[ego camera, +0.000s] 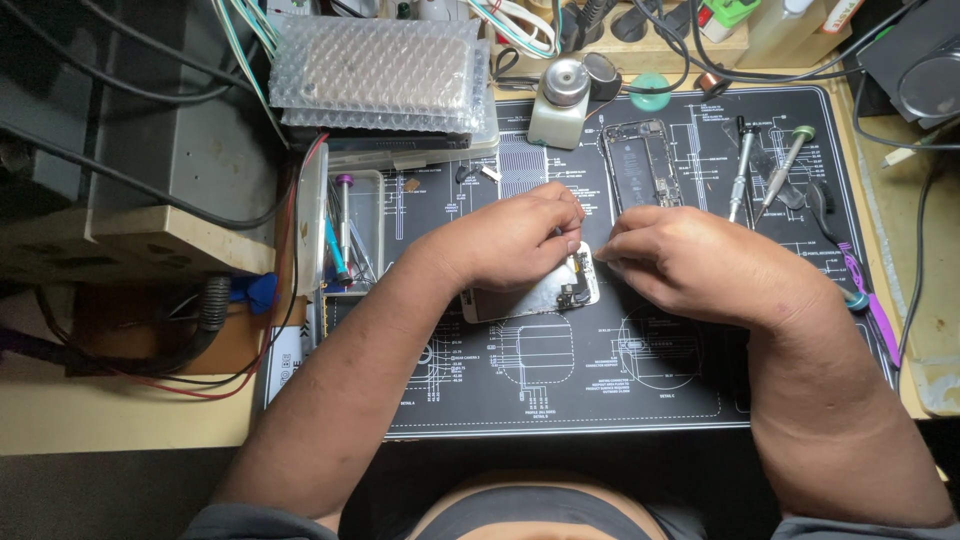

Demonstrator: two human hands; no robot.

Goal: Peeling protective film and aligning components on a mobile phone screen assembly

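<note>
A white phone screen assembly (535,297) lies face down on the black repair mat (560,390), its metal back plate showing. My left hand (515,238) rests on top of it with the fingers curled down onto its right end. My right hand (690,262) comes in from the right, fingertips pinched at that same end, touching the part beside the left fingers. Whether a small tool or piece sits between the fingers is hidden. An opened phone body (642,165) lies on the mat just beyond the hands.
Two screwdrivers (765,172) lie at the mat's upper right, purple tweezers (872,305) at its right edge. A clear tray (350,230) with tools stands on the left. A bubble-wrapped package (378,72) and a small pump bottle (560,100) sit at the back. Cables run around the bench.
</note>
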